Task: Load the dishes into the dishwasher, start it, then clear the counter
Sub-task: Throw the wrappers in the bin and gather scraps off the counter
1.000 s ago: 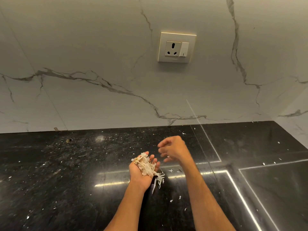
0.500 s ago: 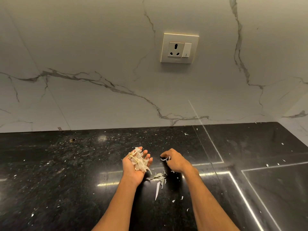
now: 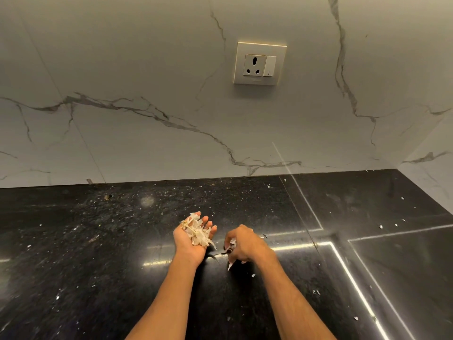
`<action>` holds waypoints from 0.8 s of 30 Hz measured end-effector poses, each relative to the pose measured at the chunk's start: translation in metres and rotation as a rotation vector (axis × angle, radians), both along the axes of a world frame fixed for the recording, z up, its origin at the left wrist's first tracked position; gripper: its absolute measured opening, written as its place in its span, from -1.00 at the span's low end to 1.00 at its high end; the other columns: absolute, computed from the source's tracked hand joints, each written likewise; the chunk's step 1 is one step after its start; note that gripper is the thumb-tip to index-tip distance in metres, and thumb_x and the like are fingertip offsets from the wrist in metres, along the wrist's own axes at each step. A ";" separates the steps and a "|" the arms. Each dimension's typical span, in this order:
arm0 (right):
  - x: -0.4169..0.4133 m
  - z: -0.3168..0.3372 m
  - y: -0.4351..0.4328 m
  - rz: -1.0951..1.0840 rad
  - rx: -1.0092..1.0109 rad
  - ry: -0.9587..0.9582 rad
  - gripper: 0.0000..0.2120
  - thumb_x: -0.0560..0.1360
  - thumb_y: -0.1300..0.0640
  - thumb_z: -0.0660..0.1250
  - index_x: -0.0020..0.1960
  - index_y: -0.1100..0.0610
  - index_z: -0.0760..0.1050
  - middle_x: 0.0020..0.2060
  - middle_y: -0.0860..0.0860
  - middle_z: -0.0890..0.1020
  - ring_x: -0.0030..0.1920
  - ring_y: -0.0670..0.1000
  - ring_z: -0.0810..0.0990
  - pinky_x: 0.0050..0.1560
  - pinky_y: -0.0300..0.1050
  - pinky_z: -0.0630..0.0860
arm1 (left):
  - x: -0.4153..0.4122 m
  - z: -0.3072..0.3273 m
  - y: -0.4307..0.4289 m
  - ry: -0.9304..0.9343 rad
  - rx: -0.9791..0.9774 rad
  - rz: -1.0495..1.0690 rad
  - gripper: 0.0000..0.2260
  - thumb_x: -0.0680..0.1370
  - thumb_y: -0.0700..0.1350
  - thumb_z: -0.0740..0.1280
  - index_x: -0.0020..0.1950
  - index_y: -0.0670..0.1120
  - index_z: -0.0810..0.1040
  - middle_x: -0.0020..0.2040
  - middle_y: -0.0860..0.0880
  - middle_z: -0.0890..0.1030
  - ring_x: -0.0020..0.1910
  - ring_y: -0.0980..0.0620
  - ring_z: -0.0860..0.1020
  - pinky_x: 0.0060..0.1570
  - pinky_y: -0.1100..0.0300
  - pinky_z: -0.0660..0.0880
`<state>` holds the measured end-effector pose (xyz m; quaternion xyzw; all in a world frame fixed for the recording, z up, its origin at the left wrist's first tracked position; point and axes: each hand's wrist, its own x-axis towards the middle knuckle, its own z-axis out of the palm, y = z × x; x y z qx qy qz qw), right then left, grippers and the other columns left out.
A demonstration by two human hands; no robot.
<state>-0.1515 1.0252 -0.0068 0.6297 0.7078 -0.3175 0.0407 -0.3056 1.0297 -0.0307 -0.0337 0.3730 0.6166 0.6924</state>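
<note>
The counter (image 3: 98, 253) is shiny black stone with pale specks, filling the lower half of the frame. Thin, dry white peels (image 3: 197, 233) sit in a small heap in the left hand (image 3: 192, 238), which is palm up and cupped, fingers spread, just left of the middle. Just beside it, the right hand (image 3: 245, 244) is palm down, fingers curled around a few scraps (image 3: 231, 249), maybe more peel. Tiny white bits lie all over. A square socket (image 3: 259, 63) sits on the smooth, grey-veined white wall (image 3: 147, 69) above.
</note>
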 end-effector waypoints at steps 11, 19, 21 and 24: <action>0.005 0.006 -0.002 -0.482 -0.186 0.439 -0.84 0.35 0.44 0.44 -0.32 0.23 0.63 -0.40 0.07 0.67 -0.38 -0.01 0.66 -0.19 -0.05 0.68 | -0.003 -0.009 -0.018 0.047 -0.026 -0.046 -0.73 0.55 -0.13 0.10 -0.06 -0.19 0.57 -0.21 -0.17 0.58 -0.27 -0.11 0.52 -0.26 0.05 0.53; -0.039 0.063 -0.005 -0.269 -0.258 0.611 -0.87 0.38 0.45 0.44 -0.23 0.25 0.62 -0.43 0.07 0.65 -0.41 -0.01 0.65 -0.45 -0.19 0.56 | 0.020 -0.006 -0.033 -0.002 -0.005 -0.091 -0.62 0.56 -0.12 0.03 -0.16 -0.19 0.63 -0.25 -0.19 0.61 -0.32 -0.13 0.53 -0.24 0.06 0.43; -0.048 0.064 -0.007 -0.199 -0.212 0.491 -0.87 0.39 0.41 0.45 -0.22 0.20 0.63 -0.44 0.04 0.65 -0.40 -0.03 0.66 -0.43 -0.15 0.57 | 0.023 -0.006 -0.036 -0.017 0.010 -0.092 -0.60 0.56 -0.12 0.04 -0.18 -0.17 0.65 -0.24 -0.19 0.61 -0.30 -0.14 0.57 -0.25 0.07 0.47; -0.052 0.063 -0.007 -0.140 -0.126 0.352 -0.87 0.38 0.33 0.51 -0.15 0.14 0.66 -0.34 0.05 0.68 -0.36 -0.04 0.67 -0.23 -0.01 0.65 | 0.023 -0.006 -0.036 -0.053 -0.005 -0.088 -0.62 0.57 -0.12 0.04 -0.15 -0.19 0.64 -0.22 -0.19 0.61 -0.29 -0.13 0.59 -0.30 0.09 0.51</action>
